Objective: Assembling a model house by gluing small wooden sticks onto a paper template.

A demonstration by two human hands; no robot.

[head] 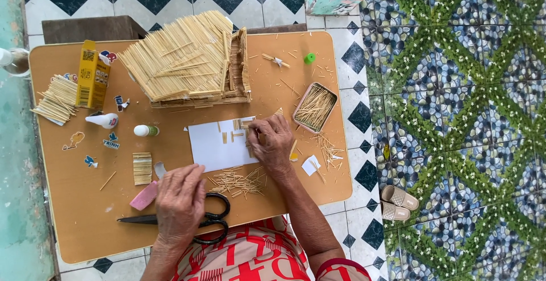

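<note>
My right hand (pixel 272 143) presses on short toothpick pieces at the right edge of a white paper sheet (pixel 215 150); whether it grips any is unclear. A few cut pieces lie glued or loose on the paper's top edge. My left hand (pixel 181 201) rests flat near the table's front edge, over black scissors (pixel 211 218), fingers touching the paper's lower left corner. A loose heap of toothpick bits (pixel 239 181) lies between the two hands. A toothpick-built house roof (pixel 190 59) stands at the back.
A small wooden table (pixel 74 224) holds a yellow box (pixel 92 80), a toothpick bundle (pixel 57 100), two glue bottles (pixel 106 120), a pink eraser (pixel 143 195), a small toothpick mat (pixel 142 168), a tin of toothpicks (pixel 314 107) and a green cap (pixel 309 58). Sandals (pixel 398 202) lie on the floor at right.
</note>
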